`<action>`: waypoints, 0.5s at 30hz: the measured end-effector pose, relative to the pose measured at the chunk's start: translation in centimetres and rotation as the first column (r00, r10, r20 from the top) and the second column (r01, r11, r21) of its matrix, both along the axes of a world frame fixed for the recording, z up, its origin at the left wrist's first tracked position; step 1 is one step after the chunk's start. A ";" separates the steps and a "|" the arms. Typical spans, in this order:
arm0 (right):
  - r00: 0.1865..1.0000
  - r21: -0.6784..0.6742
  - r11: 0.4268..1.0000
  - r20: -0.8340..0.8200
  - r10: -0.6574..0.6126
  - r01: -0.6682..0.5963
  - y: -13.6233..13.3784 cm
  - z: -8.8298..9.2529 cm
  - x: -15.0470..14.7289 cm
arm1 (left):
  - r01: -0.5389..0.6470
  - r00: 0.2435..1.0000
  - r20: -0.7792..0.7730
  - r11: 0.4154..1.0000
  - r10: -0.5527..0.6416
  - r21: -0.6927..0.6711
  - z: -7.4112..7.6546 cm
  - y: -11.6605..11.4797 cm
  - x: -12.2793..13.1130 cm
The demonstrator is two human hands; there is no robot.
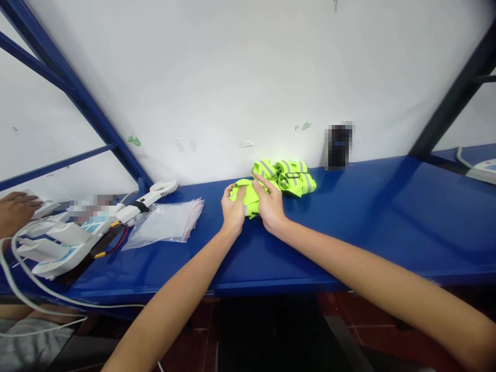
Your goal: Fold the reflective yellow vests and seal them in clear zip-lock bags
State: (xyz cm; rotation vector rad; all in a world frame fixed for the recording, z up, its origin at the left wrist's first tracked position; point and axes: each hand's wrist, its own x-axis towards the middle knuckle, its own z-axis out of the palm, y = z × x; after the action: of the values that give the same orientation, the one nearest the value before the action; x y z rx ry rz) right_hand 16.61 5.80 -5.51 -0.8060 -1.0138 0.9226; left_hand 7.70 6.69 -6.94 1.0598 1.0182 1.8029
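At the blue workbench (349, 232) our bare arms reach forward. Our left hand (232, 211) curls its fingers around one end of a fluorescent yellow cloth (250, 200), and our right hand (271, 206) closes over the other side. The cloth lies on the bench between both hands. Level with them to the left lie clear zip bags (166, 222), and a co-worker's hand (15, 211) shows at the frame's edge. Farther back sit a white handheld fan (155, 194) and, just behind the cloth, a pile of folded reflective vests (296, 178) by the white wall (232, 77).
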 end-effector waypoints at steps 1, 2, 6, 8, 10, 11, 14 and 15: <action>1.000 0.041 0.999 0.021 0.001 -0.002 -0.3 0.2 0.3 | 0.006 1.000 -0.029 1.000 -0.006 0.017 0.0 0.0 0.0; 0.999 0.080 0.997 0.050 0.005 -0.009 -0.5 0.4 0.6 | 0.009 0.999 -0.054 1.000 -0.008 0.027 0.1 -0.1 0.0; 0.988 0.136 0.990 0.155 0.004 -0.026 -1.2 1.1 1.4 | -0.039 0.986 -0.159 0.997 0.050 0.069 0.2 -0.6 0.1; 0.990 0.101 0.995 0.142 -0.009 -0.006 -1.0 1.1 1.4 | -0.083 0.964 -0.240 0.988 0.113 0.133 0.3 -0.9 0.1; 0.996 0.053 0.999 0.091 -0.013 0.009 -0.6 1.0 1.2 | -0.103 0.930 -0.324 0.969 0.173 0.223 0.3 -1.3 0.0; 0.998 0.030 1.000 0.060 -0.008 0.007 -0.4 0.9 1.1 | -0.103 0.910 -0.363 0.958 0.199 0.267 0.4 -1.4 -0.1; 1.000 -0.015 1.000 -0.004 0.022 -0.022 -0.1 0.7 1.0 | -0.123 0.846 -0.450 0.926 0.287 0.358 0.7 -1.7 -0.1; 1.000 -0.019 0.999 -0.005 0.028 -0.028 -0.1 0.6 1.0 | -0.142 0.830 -0.460 0.917 0.315 0.372 0.8 -1.7 -0.1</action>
State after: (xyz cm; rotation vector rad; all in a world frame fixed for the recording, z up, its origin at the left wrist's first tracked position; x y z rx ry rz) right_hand 17.57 5.68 -4.87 -0.8068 -1.0157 0.9593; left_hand 7.57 4.96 -6.16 1.7571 1.2279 1.9758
